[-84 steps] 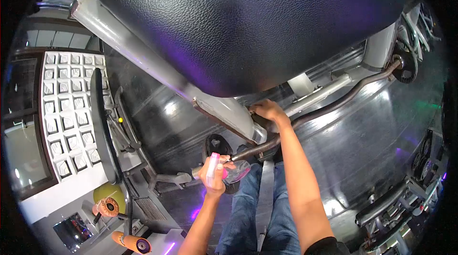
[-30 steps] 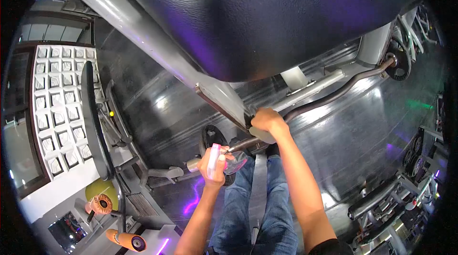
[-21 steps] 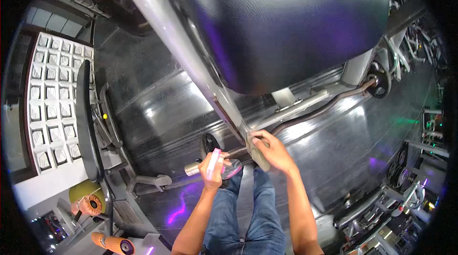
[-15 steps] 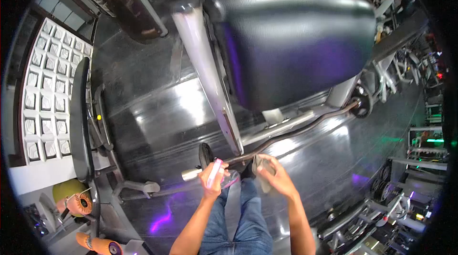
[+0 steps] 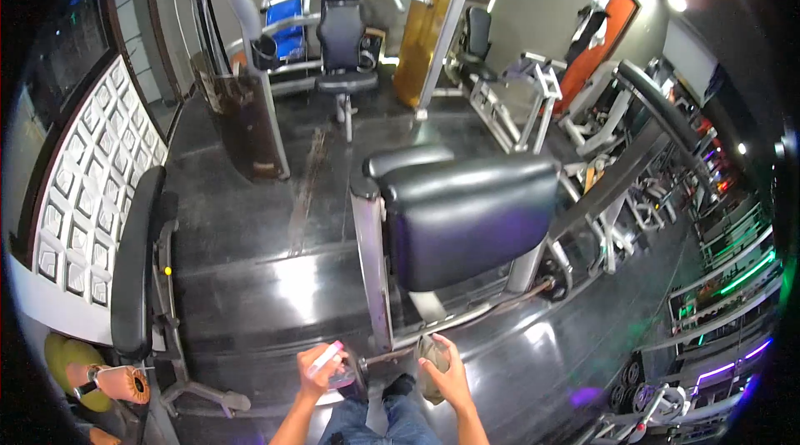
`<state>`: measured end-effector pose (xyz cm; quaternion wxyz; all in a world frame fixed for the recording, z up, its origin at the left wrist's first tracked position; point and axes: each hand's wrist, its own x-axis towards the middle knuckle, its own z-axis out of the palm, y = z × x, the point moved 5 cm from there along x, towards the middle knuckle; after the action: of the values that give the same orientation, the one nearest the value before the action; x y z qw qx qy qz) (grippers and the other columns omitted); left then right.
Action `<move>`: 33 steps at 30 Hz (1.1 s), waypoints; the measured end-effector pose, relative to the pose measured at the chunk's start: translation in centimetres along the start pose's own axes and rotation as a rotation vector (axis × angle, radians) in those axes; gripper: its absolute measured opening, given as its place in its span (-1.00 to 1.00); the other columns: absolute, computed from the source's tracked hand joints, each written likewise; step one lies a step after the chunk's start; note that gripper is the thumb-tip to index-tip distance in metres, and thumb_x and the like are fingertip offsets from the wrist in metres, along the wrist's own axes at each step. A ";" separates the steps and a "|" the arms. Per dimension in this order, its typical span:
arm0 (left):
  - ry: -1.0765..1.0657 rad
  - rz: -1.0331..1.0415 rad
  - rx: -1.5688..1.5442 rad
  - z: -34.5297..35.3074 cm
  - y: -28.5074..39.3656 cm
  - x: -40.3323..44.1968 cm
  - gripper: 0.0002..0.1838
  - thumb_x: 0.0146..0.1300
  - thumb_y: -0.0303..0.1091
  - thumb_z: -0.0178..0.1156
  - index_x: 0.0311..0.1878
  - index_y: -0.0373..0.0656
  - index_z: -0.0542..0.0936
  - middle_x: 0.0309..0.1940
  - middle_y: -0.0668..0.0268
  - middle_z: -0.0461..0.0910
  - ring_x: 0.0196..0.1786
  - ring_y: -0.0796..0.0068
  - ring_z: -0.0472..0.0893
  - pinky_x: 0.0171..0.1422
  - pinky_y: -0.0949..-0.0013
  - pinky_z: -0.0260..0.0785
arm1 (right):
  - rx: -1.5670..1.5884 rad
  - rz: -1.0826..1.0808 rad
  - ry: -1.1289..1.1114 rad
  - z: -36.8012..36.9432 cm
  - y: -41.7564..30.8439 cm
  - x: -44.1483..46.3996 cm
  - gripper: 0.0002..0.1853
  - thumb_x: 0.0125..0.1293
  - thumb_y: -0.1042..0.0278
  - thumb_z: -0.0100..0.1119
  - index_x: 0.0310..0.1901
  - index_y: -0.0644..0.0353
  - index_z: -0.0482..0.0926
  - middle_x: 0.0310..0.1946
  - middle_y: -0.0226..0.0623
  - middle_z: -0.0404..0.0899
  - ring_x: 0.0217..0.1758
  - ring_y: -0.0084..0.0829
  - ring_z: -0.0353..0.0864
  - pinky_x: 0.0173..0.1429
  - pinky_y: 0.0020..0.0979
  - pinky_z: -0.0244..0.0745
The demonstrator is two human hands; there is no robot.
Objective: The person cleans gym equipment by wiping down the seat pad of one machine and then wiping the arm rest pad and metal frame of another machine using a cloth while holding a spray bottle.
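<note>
My left hand (image 5: 312,370) is wrapped round a clear spray bottle (image 5: 340,376) with a pink and white top, low in the view. To its right, my right hand (image 5: 447,376) holds a grey-green cloth (image 5: 430,371) between thumb and fingers. Beyond both hands stands a bench with a black padded cushion (image 5: 475,216) and a grey metal post (image 5: 372,270). A curved bar (image 5: 508,304) lies low along the bench, with a weight plate (image 5: 553,280) at its right end.
A black upright pad (image 5: 137,266) on a frame stands at the left. Farther back are a seated machine (image 5: 342,37) and a yellow-panelled tower (image 5: 427,28). Racks with green and purple lights (image 5: 725,278) line the right side. An orange door (image 5: 602,45) is at the back.
The view has tilted up and away from the bench, showing the room behind. My right hand with the cloth has come away from the foot of the post; my left hand still holds the bottle.
</note>
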<state>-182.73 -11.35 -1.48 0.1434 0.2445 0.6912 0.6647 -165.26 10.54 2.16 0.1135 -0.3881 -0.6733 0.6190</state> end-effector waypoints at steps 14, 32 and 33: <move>-0.058 -0.088 -0.117 -1.2 6.4 5.3 -0.76 0.21 -0.35 0.19 -0.36 -0.38 0.67 -0.49 0.21 0.68 -0.63 0.57 0.56 -0.57 0.47 0.34 | 0.060 -0.097 -0.039 -3.0 -5.0 1.9 -0.52 0.20 0.34 0.38 0.17 0.19 0.59 0.04 -0.24 0.64 0.11 -0.47 0.56 0.22 -0.44 0.40; 0.109 -0.362 0.006 7.2 6.6 20.1 -0.73 0.28 -0.24 0.23 -0.17 -0.27 0.69 -0.45 0.28 0.66 -0.63 0.56 0.53 -0.53 0.45 0.39 | 0.111 -0.227 -0.494 -3.1 -18.6 26.5 -0.57 0.26 0.32 0.34 0.16 0.18 0.59 -0.09 -0.32 0.65 -0.10 -0.51 0.60 0.03 -0.43 0.51; 0.105 -0.340 0.062 7.3 6.2 21.4 -0.65 0.34 -0.11 0.18 -0.19 -0.26 0.69 -0.48 0.29 0.66 -0.64 0.56 0.52 -0.53 0.45 0.36 | 0.035 -0.293 -0.530 -2.9 -19.3 28.1 -0.57 0.27 0.34 0.32 0.17 0.21 0.57 -0.06 -0.33 0.65 -0.05 -0.51 0.59 0.07 -0.43 0.49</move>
<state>-195.98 6.13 6.85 0.2098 0.0936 0.7493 0.6212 -189.71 32.68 11.38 0.0285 -0.1096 -0.7176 0.6872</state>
